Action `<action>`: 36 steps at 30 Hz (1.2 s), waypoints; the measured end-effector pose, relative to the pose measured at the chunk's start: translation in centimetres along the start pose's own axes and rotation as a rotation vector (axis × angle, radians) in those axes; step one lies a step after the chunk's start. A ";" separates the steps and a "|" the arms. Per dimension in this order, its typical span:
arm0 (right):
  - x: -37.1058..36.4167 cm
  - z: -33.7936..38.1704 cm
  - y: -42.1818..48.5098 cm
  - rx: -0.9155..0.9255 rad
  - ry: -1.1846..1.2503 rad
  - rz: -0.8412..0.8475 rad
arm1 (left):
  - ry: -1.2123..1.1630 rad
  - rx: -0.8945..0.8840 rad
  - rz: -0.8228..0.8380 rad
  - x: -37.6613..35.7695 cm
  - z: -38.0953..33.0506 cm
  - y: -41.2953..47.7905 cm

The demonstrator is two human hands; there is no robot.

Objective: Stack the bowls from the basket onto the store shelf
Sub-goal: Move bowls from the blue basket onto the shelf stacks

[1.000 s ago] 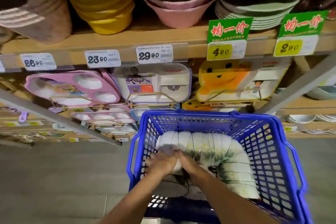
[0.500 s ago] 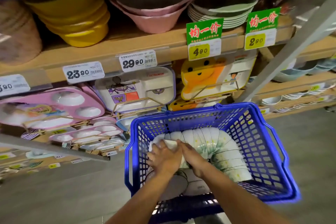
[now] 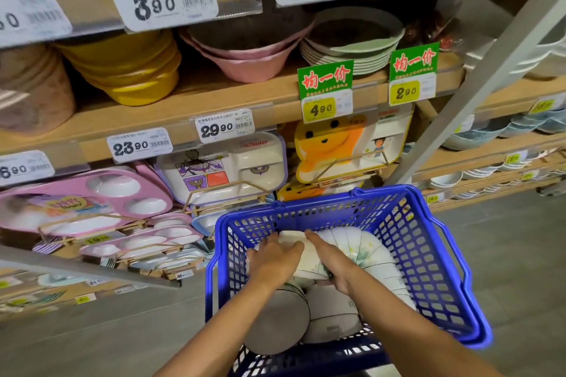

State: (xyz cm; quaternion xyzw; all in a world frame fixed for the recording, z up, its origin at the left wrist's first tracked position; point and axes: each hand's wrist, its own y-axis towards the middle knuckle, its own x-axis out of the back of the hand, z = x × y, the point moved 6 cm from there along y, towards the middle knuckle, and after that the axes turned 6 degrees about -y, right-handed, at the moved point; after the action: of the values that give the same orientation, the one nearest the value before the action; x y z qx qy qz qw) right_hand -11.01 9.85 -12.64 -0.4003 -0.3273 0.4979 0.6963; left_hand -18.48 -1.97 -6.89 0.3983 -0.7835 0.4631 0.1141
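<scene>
A blue plastic basket (image 3: 428, 242) stands in front of me, holding a curved row of nested white bowls (image 3: 364, 248) with faint green marks. More bowls (image 3: 278, 318) lie bottom-up at the near end. My left hand (image 3: 271, 259) and my right hand (image 3: 332, 262) both clasp a short stack of white bowls (image 3: 292, 239) at the left end of the row, one hand on each side. The wooden store shelf (image 3: 214, 101) runs above and behind the basket.
The shelf carries yellow bowls (image 3: 128, 70), pink bowls (image 3: 245, 55) and green-rimmed plates (image 3: 352, 43). Below hang pink divided trays (image 3: 92, 202) and a cartoon tray (image 3: 232, 168). A slanted grey metal post (image 3: 477, 82) stands at the right. The floor is grey.
The view has tilted upward, showing a higher shelf edge. Both hands have moved up along the bowl row and now hold its left end higher in the basket.
</scene>
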 end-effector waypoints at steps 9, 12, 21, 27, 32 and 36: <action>3.3 3.5 -4.2 0.036 0.111 0.027 | -0.316 -0.423 0.147 4.7 -4.1 -2.5; 3.9 4.4 -6.7 0.070 0.078 0.085 | -0.371 -0.510 0.234 6.3 -5.0 -4.1; 6.4 7.5 -15.9 0.308 0.151 0.074 | -0.586 -0.681 0.085 9.9 -11.8 -9.5; 8.4 9.3 -24.8 0.784 0.315 0.022 | -0.742 -0.509 0.253 9.7 -16.1 -14.9; 11.5 9.5 -32.7 1.267 0.314 -0.202 | -0.876 -0.378 0.273 7.7 -17.8 -18.3; 14.6 7.7 -34.7 1.270 0.296 -0.142 | -0.910 -0.393 0.208 5.5 -19.6 -20.9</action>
State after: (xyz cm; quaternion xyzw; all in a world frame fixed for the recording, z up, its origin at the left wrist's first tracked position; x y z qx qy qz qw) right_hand 1.62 19.15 22.39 0.0470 0.1038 0.4866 0.8661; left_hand -10.56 5.89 20.13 0.4506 -0.8617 0.0953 -0.2129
